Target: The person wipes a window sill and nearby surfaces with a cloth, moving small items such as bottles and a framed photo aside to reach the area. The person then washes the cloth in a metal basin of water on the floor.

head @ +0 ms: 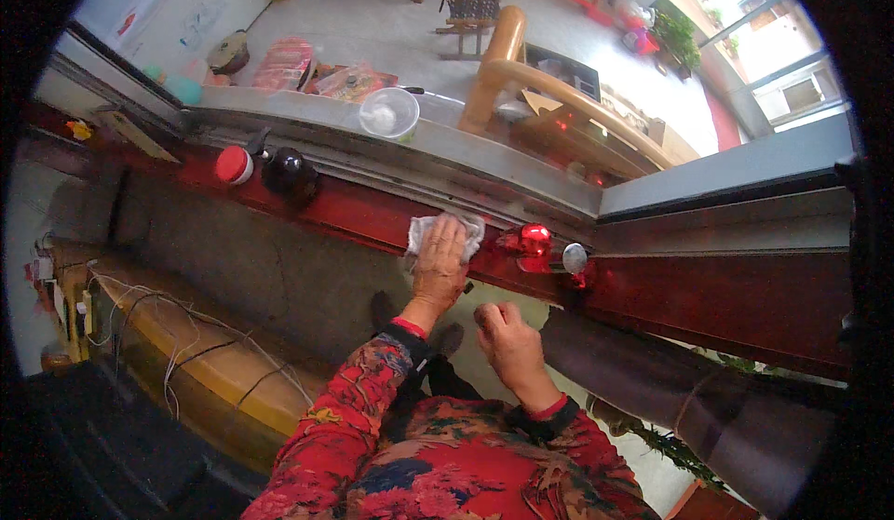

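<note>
My left hand point(438, 261) lies over a folded white cloth point(473, 230), pressing it onto a dark red window sill point(363, 220). Nearer my body, my right hand point(511, 349) hangs in front of the sill, its fingers curled in and nothing visible in them. Just right of the cloth is a shiny red object point(532, 237). Beside that stands a container with a pale grey lid point(575, 258). Further left on the sill are a jar with a red lid point(234, 165) and a dark round bottle point(288, 171).
A clear plastic tub point(389, 113) stands on the window ledge beyond the sliding track. Past it are a wooden armrest point(559, 94) and a small stool point(468, 21). Loose cables point(174, 331) drape over a yellowish wooden cabinet point(216, 352) at left. Brown covering material point(628, 373) lies at right.
</note>
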Demonstrator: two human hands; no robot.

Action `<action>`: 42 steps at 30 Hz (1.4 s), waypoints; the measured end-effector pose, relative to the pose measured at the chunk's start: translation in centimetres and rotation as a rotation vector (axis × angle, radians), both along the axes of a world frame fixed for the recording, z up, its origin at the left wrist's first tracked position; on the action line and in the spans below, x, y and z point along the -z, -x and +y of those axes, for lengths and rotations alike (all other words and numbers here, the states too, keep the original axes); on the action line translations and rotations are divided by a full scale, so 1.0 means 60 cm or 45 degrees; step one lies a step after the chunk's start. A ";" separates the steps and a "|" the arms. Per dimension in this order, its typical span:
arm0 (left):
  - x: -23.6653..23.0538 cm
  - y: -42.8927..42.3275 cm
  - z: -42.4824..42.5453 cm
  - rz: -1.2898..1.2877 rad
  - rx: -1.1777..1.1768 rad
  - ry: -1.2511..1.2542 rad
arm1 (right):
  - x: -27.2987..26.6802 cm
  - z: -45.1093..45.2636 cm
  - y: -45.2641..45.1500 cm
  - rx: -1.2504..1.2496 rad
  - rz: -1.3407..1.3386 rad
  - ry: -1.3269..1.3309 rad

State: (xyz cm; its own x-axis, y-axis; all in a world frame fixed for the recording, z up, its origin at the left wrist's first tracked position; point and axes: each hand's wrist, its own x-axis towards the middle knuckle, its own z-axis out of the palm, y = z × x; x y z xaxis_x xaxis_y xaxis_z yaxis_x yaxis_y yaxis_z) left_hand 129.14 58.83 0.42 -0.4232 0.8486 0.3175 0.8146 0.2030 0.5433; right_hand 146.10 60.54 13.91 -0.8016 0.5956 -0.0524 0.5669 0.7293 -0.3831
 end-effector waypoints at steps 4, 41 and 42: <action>-0.004 0.018 -0.051 -0.153 0.382 -0.036 | -0.015 -0.001 -0.009 -0.007 0.027 0.013; -0.003 0.004 -0.095 -0.292 0.072 -0.212 | 0.020 0.066 0.400 -0.400 0.136 -0.033; -0.003 0.005 -0.096 -0.317 0.115 -0.183 | 0.023 0.065 0.403 -0.393 0.118 -0.033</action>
State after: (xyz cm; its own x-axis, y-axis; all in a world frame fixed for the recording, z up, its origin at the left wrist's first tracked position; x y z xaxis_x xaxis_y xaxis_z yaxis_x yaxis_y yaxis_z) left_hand 128.86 53.07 0.60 -0.4281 0.8402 0.3328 0.6639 0.0426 0.7466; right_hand 121.93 64.45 12.55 -0.9453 0.3235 0.0410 0.2808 0.8715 -0.4020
